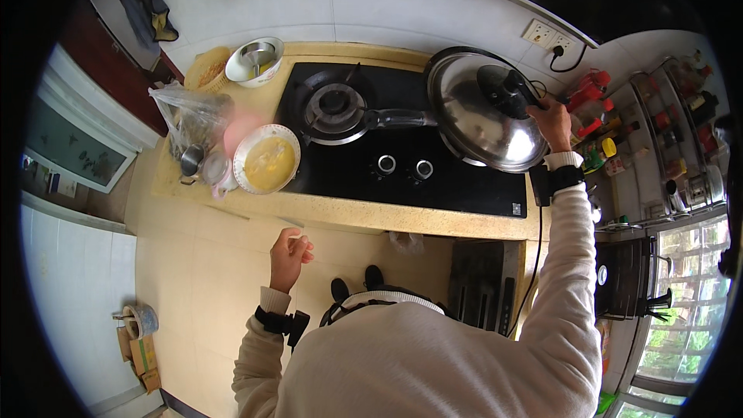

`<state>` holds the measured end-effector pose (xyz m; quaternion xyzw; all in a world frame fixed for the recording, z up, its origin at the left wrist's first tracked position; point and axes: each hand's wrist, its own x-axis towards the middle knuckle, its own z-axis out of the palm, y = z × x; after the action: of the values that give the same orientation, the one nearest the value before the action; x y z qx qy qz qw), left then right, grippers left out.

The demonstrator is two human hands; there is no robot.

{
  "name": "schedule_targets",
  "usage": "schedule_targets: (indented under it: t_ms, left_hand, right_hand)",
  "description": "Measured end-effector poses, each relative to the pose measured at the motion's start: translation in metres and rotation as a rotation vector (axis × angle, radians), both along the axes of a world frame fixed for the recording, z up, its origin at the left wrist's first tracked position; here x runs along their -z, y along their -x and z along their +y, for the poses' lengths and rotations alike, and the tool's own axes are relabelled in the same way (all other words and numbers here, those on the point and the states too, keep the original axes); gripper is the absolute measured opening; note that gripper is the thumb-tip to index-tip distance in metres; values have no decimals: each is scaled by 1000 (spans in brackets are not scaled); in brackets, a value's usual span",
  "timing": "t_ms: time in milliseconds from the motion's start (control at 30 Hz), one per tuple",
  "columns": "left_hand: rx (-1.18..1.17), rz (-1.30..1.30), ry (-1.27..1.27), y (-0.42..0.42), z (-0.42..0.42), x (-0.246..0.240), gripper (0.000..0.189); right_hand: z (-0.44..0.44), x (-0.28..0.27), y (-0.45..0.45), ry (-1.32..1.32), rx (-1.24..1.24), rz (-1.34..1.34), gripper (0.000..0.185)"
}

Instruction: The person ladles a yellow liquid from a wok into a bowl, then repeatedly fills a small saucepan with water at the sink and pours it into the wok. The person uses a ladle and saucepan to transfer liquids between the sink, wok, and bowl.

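Note:
My right hand (550, 121) is closed on the black handle of a domed metal lid (482, 122). That lid covers a wok on the right side of the black gas stove (377, 186); the wok's long handle (403, 118) points left. My left hand (291, 255) hangs in front of the counter, fingers loosely curled, with no object visible in it. Nearest to it on the counter stands a patterned bowl of yellow liquid (267, 159). The left burner (335, 105) has no pan on it.
Left on the counter are a plastic bag (191, 116), a small metal cup (193, 159), a yellow basket (208, 69) and a white bowl with a metal ladle (254, 62). Bottles (598, 154) and a wire rack (644, 145) line the right. A black cable (531, 278) hangs beside my right arm.

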<state>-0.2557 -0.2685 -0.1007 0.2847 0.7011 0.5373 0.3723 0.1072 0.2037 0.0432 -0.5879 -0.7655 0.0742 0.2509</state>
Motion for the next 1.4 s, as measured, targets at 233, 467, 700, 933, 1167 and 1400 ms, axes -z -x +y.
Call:
schedule_targets:
  t_ms: [233, 467, 700, 933, 1167, 1400]
  left_hand:
    - [42, -5, -50, 6, 2, 11, 19]
    - [34, -107, 80, 11, -16, 18, 21]
    - [35, -65, 88, 23, -36, 20, 24]
    - [6, -73, 84, 33, -56, 23, 23]
    - [16, -96, 142, 42, -59, 34, 22]
    - [28, -126, 74, 41, -48, 47, 21]
  right_hand:
    - [-42, -14, 24, -832, 31, -386, 48]
    - [-195, 85, 79, 409, -485, 715, 12]
    - [-179, 197, 118, 120, -80, 177, 46]
    - [-162, 191, 149, 135, -27, -147, 53]
    - [-160, 186, 155, 118, -153, -328, 40]
    - [-151, 184, 141, 89, -403, -345, 43]
